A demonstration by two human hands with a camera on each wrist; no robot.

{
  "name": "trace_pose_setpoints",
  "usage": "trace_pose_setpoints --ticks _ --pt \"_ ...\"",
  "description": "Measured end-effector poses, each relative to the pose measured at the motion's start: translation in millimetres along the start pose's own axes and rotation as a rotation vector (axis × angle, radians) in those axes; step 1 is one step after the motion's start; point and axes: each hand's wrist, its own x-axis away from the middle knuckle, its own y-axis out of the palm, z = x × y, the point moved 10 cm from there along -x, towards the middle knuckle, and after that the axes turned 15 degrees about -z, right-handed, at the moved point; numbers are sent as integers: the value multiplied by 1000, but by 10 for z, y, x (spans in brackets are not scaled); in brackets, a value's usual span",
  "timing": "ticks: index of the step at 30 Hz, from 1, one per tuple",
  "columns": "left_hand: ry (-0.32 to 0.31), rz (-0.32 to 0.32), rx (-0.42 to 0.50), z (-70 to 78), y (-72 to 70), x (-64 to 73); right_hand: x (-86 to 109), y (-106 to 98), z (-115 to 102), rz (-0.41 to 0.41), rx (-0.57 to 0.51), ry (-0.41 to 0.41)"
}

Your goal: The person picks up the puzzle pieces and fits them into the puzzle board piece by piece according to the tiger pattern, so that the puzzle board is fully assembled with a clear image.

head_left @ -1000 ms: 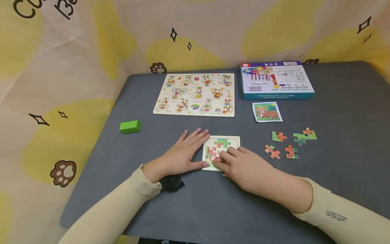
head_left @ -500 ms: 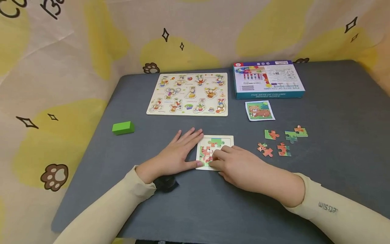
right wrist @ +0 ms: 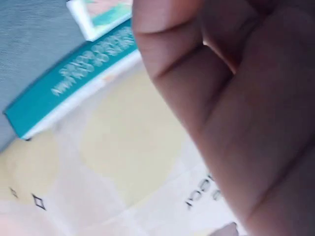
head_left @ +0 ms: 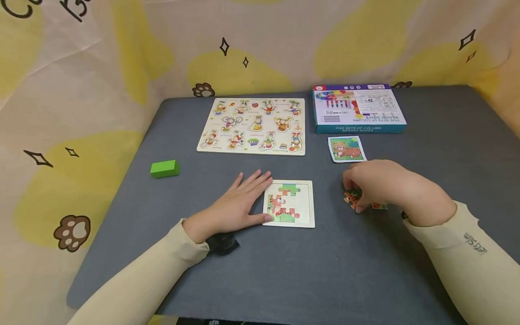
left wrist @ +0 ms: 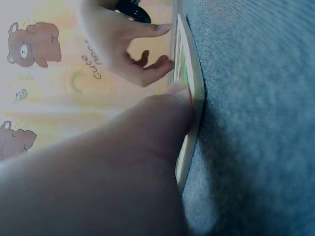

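My left hand (head_left: 232,208) lies flat with fingers spread at the left side of a small wooden puzzle tray (head_left: 307,212), its thumb resting on the tray's lower left corner. A few joined tiger puzzle pieces (head_left: 286,215) lie in the tray along the bottom and left, with a green piece (head_left: 289,189) near the top. To the right, my right hand (head_left: 382,183) is lowered over loose puzzle pieces (head_left: 350,199), thumb and fingers bent and apart around them. The left wrist view shows a gap between the right hand's (left wrist: 129,46) thumb and fingers. Other loose pieces are mostly hidden beneath it.
A tiger picture card (head_left: 346,149) lies just beyond the right hand. Behind are a wooden peg board with animal figures (head_left: 251,126) and a flat box (head_left: 359,109). At the left lies a green block (head_left: 164,169) on the grey table (head_left: 284,275).
My right hand has left the tray and moved right, over the loose pieces. The joined pieces at the tray's bottom are uncovered. My left hand stays on the tray.
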Motion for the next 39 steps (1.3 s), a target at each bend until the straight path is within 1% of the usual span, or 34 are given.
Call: trace_pose_setpoints --ticks 3,8,10,13,14,16,18,20,22,25,29,34,39 --pt "-3 -5 -7 -3 11 -13 -49 67 110 -45 -47 -7" --pt "4 -12 3 10 23 -36 -100 137 191 -87 -147 -36" --pt "5 -14 7 13 27 -43 -98 126 175 -76 -152 -64" --pt "4 -15 8 15 30 -51 -70 63 74 -28 -165 -134" --pt "6 -14 10 17 29 -54 -53 26 23 2 -162 -161" --pt "7 -14 10 20 30 -56 -21 -67 -101 84 -172 -214" --pt "7 -14 7 19 32 -57 -5 -157 -226 173 -209 -244" --pt "0 -17 2 11 35 -56 -24 -228 -371 257 -244 -276" --pt "-11 -19 -5 1 36 -51 -81 -259 -516 309 -287 -306" --pt "-20 -23 1 -2 30 -40 -207 -232 -686 324 -327 -326" --pt "-20 -21 0 4 22 -31 -330 -192 -801 317 -352 -318" --pt "-17 -5 -15 -2 7 -18 -370 -207 -868 344 -377 -315" --pt "-13 -3 0 -8 5 -3 -410 -212 -858 373 -441 -272"
